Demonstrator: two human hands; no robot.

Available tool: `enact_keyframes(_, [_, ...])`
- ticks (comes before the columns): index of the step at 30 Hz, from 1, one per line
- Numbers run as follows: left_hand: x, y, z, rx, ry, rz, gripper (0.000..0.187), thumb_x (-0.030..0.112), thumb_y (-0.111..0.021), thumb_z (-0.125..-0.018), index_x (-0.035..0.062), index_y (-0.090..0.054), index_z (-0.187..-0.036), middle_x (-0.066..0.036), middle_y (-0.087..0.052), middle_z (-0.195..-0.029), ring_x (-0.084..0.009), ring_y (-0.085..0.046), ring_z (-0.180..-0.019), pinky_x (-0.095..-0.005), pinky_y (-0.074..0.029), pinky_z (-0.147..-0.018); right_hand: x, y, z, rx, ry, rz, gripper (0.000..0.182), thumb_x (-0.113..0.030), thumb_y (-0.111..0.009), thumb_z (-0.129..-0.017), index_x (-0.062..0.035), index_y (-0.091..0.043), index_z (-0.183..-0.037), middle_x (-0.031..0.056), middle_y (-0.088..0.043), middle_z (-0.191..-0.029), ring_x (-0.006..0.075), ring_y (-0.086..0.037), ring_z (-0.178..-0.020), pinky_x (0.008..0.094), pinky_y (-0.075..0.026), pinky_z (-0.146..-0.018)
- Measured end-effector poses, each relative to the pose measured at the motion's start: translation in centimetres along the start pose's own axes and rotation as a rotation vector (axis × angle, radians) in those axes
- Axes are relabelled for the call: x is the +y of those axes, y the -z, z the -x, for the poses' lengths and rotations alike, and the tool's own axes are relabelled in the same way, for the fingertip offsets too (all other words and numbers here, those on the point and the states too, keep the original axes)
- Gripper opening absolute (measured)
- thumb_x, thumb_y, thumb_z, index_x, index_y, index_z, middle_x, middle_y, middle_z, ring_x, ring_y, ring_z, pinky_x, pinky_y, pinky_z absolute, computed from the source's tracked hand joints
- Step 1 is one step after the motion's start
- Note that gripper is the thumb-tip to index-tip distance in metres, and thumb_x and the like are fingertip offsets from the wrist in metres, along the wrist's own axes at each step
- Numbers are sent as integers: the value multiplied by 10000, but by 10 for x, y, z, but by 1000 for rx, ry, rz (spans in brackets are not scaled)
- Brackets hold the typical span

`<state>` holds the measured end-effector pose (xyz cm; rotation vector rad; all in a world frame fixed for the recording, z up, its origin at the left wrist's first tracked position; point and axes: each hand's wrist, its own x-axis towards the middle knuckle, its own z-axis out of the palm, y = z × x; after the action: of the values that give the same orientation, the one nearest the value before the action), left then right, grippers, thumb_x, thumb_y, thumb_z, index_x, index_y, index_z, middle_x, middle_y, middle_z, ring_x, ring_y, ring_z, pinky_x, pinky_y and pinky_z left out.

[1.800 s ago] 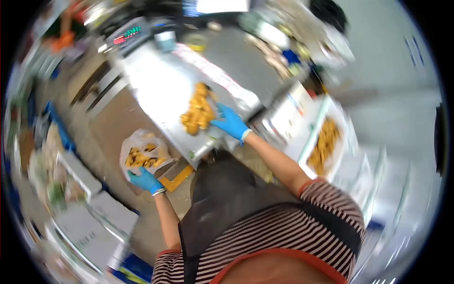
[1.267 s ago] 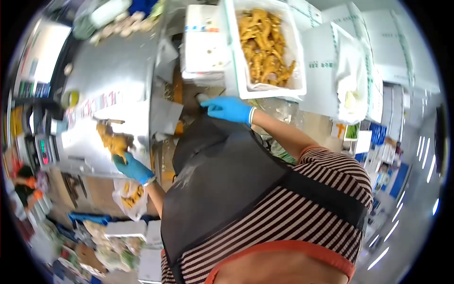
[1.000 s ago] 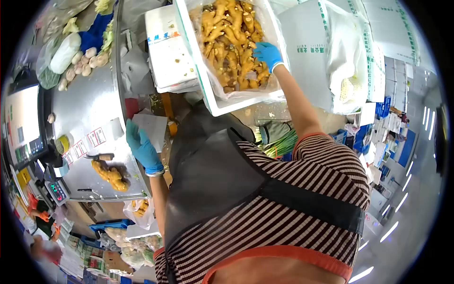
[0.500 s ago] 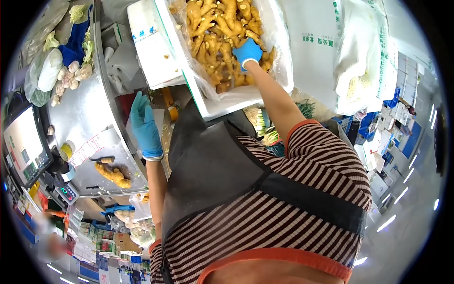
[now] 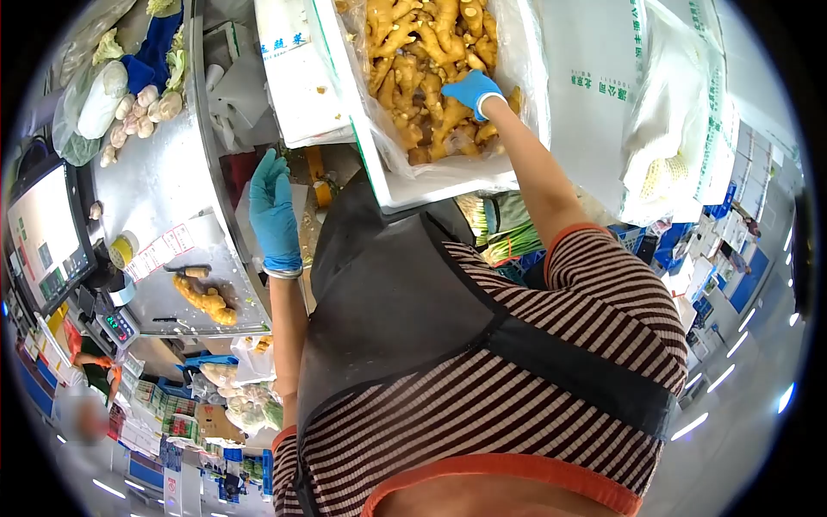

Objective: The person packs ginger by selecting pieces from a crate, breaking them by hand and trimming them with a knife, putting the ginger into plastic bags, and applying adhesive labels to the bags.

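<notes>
My right hand (image 5: 475, 91), in a blue glove, reaches into a white foam box (image 5: 413, 191) lined with clear plastic. Many pieces of ginger root fill the box. The fingers are bent and closed on a piece of ginger root (image 5: 449, 123); the glove partly hides the grip. My left hand (image 5: 274, 217), also gloved in blue, hangs beside the metal counter with its fingers stretched out and nothing in it. A separate piece of ginger root (image 5: 205, 300) lies on the counter, next to a knife (image 5: 189, 271).
The metal counter (image 5: 142, 202) on the left bears garlic bulbs (image 5: 138, 115), a tape roll (image 5: 122, 250), a monitor (image 5: 47, 237) and a scale display (image 5: 116, 326). A white foam lid (image 5: 297, 82) adjoins the box. Green vegetables (image 5: 511, 244) stand below it.
My right hand has shifted within the box, its fingers now pointing left over the ginger. My left hand stays outstretched by the counter. The whole view has shifted slightly.
</notes>
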<state>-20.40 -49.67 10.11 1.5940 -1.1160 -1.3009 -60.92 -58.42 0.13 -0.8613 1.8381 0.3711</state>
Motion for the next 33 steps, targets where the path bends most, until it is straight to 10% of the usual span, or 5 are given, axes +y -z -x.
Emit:
enact_keyframes(9, [-14, 8, 11, 6, 42, -37, 364, -9, -506, -966, -7, -531, -1330, -73, -603, -1244, -138, -584, -1089, -263, -451, -975, -28, -6, 45, 454, 482, -98, 934, -542, -747, -697, 147, -457, -1257, 317, -647, -1051, 345, -663, -1007, 382, -524, -889])
enact_keyframes(16, [7, -15, -1, -73, 23, -55, 355, 5, -522, -963, -1, -546, -1317, -64, -618, -1202, -115, -580, -1068, -246, -454, -958, -96, 90, 9, 314, 564, -672, 507, -338, -684, -855, -59, -584, -1267, 187, -670, -1104, 204, -639, -969, 340, -497, -867])
enact_keyframes(19, [16, -23, -3, -51, -15, -8, 347, 17, -534, -962, 4, -557, -1308, -62, -621, -1195, -107, -580, -1064, -241, -458, -949, -98, 102, 14, 742, 1033, -476, 454, -311, -664, -876, 1, -591, -1198, 76, -693, -844, 230, -632, -754, 401, -516, -733])
enact_keyframes(23, [2, -20, 3, -25, -11, -2, 333, 36, -551, -961, 11, -568, -1293, -61, -628, -1188, -107, -584, -1057, -241, -459, -946, -52, 80, 48, 566, 582, -73, 501, -403, -686, -846, -37, -624, -1182, 167, -677, -1095, 276, -652, -967, 338, -501, -877])
enact_keyframes(33, [-7, -24, 20, -72, 17, -18, 322, 49, -577, -953, 19, -583, -1274, -67, -636, -1209, -133, -598, -1082, -268, -463, -966, 29, -31, -11, 442, 504, 413, 670, -372, -720, -795, -47, -519, -1345, 198, -578, -1273, 331, -588, -1132, 417, -477, -965])
